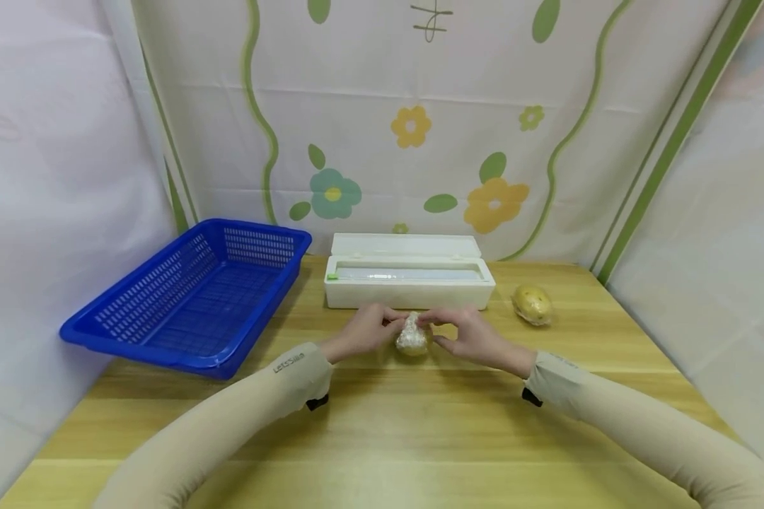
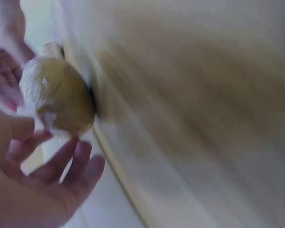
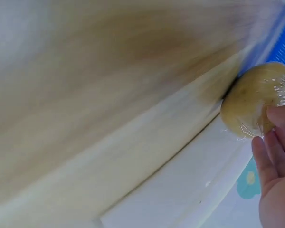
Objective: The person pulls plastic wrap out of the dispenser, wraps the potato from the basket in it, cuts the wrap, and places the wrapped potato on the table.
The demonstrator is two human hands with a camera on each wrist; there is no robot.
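Observation:
A potato [image 1: 412,339] in crinkled cling film sits on the table in front of the white box, film bunched at its top. From the left, my left hand [image 1: 374,328] holds the film with thumb and forefinger; its other fingers curve beneath the potato's side in the left wrist view [image 2: 52,180]. My right hand [image 1: 474,339] grips from the other side, its thumb against the wrapped potato [image 3: 249,97] in the right wrist view and its remaining fingers extended. Close behind both hands stands a white cling film dispenser [image 1: 410,293], lid raised.
A blue plastic basket [image 1: 255,339] with slotted sides stands at the left of the wooden table [image 1: 407,438]. Another film-wrapped potato [image 1: 533,305] lies right of the dispenser. Flower-patterned cloth [image 1: 369,127] hangs behind and along both sides.

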